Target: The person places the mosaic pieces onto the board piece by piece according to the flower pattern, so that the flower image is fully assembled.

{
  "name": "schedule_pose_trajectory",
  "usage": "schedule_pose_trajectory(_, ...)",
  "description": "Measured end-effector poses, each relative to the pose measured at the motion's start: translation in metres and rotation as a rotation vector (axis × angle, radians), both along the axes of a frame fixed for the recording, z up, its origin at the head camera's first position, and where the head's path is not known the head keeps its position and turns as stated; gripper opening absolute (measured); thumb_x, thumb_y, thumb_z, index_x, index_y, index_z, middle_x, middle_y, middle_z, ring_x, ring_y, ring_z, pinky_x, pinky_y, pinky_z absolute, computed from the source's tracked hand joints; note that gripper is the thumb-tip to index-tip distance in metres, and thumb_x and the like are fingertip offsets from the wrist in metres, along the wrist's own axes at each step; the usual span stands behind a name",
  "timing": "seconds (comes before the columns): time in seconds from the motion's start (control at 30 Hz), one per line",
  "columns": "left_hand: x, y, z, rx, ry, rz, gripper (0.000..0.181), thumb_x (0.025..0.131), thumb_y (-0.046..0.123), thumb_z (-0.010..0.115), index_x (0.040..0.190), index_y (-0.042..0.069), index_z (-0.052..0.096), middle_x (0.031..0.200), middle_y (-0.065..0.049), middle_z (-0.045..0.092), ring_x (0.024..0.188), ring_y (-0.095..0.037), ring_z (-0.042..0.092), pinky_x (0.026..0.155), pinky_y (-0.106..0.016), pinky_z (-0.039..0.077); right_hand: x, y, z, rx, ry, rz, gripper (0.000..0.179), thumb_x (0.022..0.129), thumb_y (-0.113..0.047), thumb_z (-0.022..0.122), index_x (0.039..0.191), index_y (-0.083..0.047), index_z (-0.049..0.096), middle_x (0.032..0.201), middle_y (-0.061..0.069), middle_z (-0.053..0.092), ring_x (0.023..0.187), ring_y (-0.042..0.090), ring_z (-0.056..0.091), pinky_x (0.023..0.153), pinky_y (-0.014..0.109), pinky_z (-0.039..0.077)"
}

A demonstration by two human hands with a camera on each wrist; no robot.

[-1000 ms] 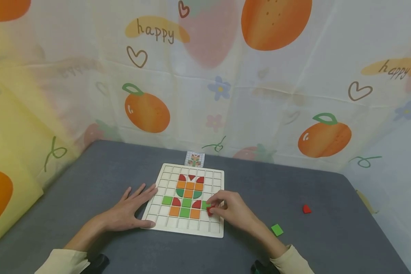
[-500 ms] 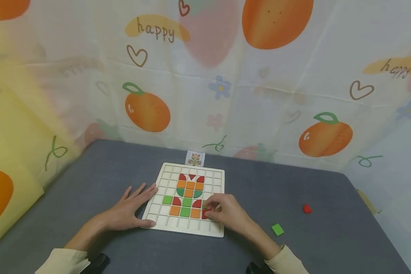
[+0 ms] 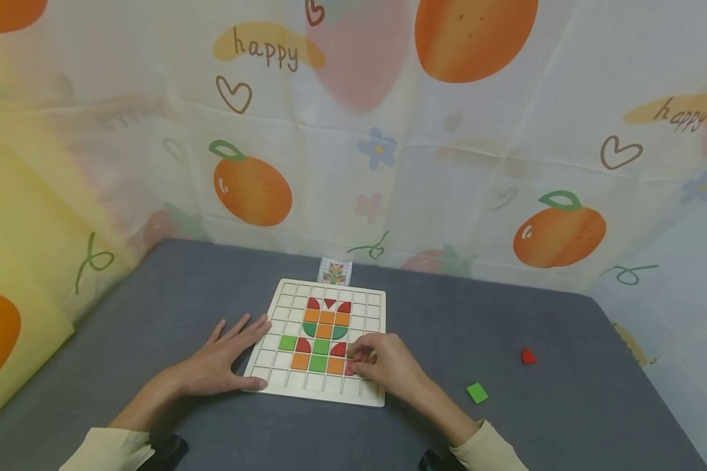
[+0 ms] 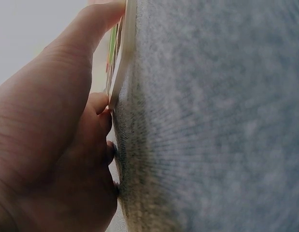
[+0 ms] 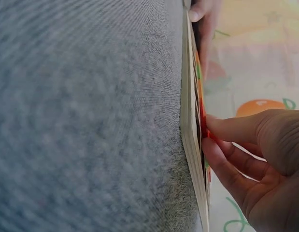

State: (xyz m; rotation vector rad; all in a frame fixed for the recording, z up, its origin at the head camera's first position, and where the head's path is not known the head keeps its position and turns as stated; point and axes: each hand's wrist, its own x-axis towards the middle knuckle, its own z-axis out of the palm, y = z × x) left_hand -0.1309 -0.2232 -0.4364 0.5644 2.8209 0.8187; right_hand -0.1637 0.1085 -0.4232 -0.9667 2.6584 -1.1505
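Note:
A white gridded board (image 3: 324, 391) lies on the table, its middle filled with red, orange and green tiles in a flower-like pattern. My left hand (image 3: 218, 363) is spread at the board's left side, thumb on the near corner and fingertips on the left edge. With thumb and fingers, my right hand (image 3: 389, 363) pinches a red tile (image 5: 204, 123) in a cell right of the lower orange tile (image 3: 335, 366). Part of that red tile is hidden by the fingertips. Just above it, a green tile is mostly covered by the same hand.
Behind the board lies a small printed card (image 3: 334, 271) with a flower pattern on a grid. To the right, a loose green square tile (image 3: 477, 392) and a loose red tile (image 3: 528, 356) rest on the dark table (image 3: 565, 418). A printed curtain (image 3: 448, 196) hangs behind.
My right hand has moved slightly left with the red tile, which now lies flat in the cell beside the orange tile. The left hand stays where it was.

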Motion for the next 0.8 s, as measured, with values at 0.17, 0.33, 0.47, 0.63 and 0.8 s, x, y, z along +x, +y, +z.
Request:
schedule_pose_trajectory(0.17, 0.000, 0.000, 0.000, -0.002, -0.001, 0.003, 0.106, 0.074, 0.065, 0.073, 0.155, 0.013, 0.030, 0.161, -0.010, 0.023, 0.147, -0.043, 0.009, 0.110, -0.067, -0.006, 0.000, -0.001, -0.001, 0.004, 0.006, 0.001, 0.012, 0.083, -0.004, 0.077, 0.094, -0.008, 0.075, 0.079, -0.005, 0.066, 0.071, 0.004, 0.058, 0.066, 0.022, 0.052)
schedule_pose_trajectory(0.33, 0.000, 0.000, 0.001, -0.001, -0.002, 0.006, 0.106, 0.073, 0.065, 0.073, 0.155, 0.013, 0.030, 0.161, -0.010, 0.024, 0.147, -0.043, 0.009, 0.110, -0.067, -0.006, -0.001, -0.004, 0.000, 0.010, 0.000, 0.011, 0.012, 0.083, -0.002, 0.076, 0.094, -0.007, 0.075, 0.081, -0.003, 0.069, 0.071, 0.003, 0.058, 0.067, 0.022, 0.052)
schedule_pose_trajectory(0.47, 0.000, 0.000, 0.001, -0.004, 0.001, 0.005, 0.106, 0.074, 0.065, 0.073, 0.155, 0.013, 0.030, 0.161, -0.011, 0.024, 0.147, -0.044, 0.010, 0.110, -0.067, -0.006, -0.002, -0.005, 0.001, 0.021, -0.008, 0.017, 0.012, 0.083, -0.001, 0.075, 0.094, -0.007, 0.075, 0.081, -0.003, 0.069, 0.071, 0.003, 0.058, 0.067, 0.022, 0.052)
schedule_pose_trajectory(0.63, 0.000, 0.000, 0.001, -0.007, 0.004, 0.004, 0.106, 0.074, 0.064, 0.073, 0.155, 0.012, 0.030, 0.161, -0.011, 0.024, 0.147, -0.044, 0.010, 0.110, -0.067, -0.006, -0.004, -0.001, 0.004, 0.030, -0.007, 0.051, 0.013, 0.085, -0.001, 0.074, 0.097, -0.007, 0.074, 0.086, -0.001, 0.071, 0.076, 0.004, 0.060, 0.070, 0.023, 0.054)
schedule_pose_trajectory(0.8, 0.000, -0.001, 0.001, -0.005, 0.004, -0.004, 0.105, 0.075, 0.063, 0.073, 0.155, 0.012, 0.030, 0.161, -0.012, 0.024, 0.147, -0.045, 0.010, 0.110, -0.067, -0.006, -0.007, 0.010, 0.011, 0.024, -0.006, 0.086, 0.016, 0.087, 0.000, 0.071, 0.102, -0.005, 0.074, 0.094, 0.002, 0.072, 0.084, 0.009, 0.064, 0.073, 0.024, 0.055)
